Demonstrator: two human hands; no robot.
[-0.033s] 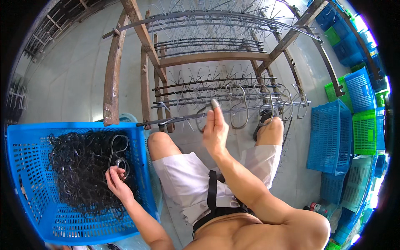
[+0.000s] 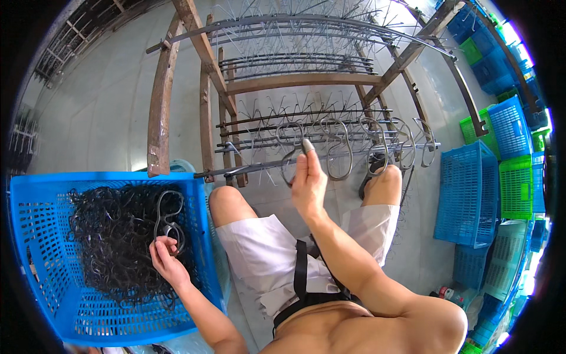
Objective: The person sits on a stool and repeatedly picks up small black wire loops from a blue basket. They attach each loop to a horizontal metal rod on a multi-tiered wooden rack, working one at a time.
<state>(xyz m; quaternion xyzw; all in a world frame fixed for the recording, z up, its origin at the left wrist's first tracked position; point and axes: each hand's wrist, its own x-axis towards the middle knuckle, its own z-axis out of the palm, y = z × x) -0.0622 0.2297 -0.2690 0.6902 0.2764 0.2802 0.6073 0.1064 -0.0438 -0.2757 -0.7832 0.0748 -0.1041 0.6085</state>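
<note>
My left hand point(image 2: 168, 261), over the blue basket point(image 2: 209, 248), is closed on a dark figure-eight wire loop point(image 2: 158, 209) at its lower part. Beneath it lies a heap of dark, shiny wire pieces point(image 2: 112, 248). In front of me my right hand point(image 2: 308, 187) reaches up to a metal rod point(image 2: 259, 167), its index fingertip covered by a grey cap. The fingers are pressed together at the waist of another figure-eight loop point(image 2: 278, 134), whose right side is partly hidden by them. To the right, several similar loops point(image 2: 349, 162) hang along the rod.
A wooden rack point(image 2: 158, 130) stands ahead, bearing several rods with thin wire hooks point(image 2: 300, 109). Stacked blue baskets point(image 2: 466, 194) and green baskets point(image 2: 516, 186) line the right side. My knees flank the near end of the rack over a pale floor point(image 2: 106, 118).
The loop at my right hand, blurred before, now shows clearly at the rod. My right hand has shifted slightly to the right. The left hand stays in place.
</note>
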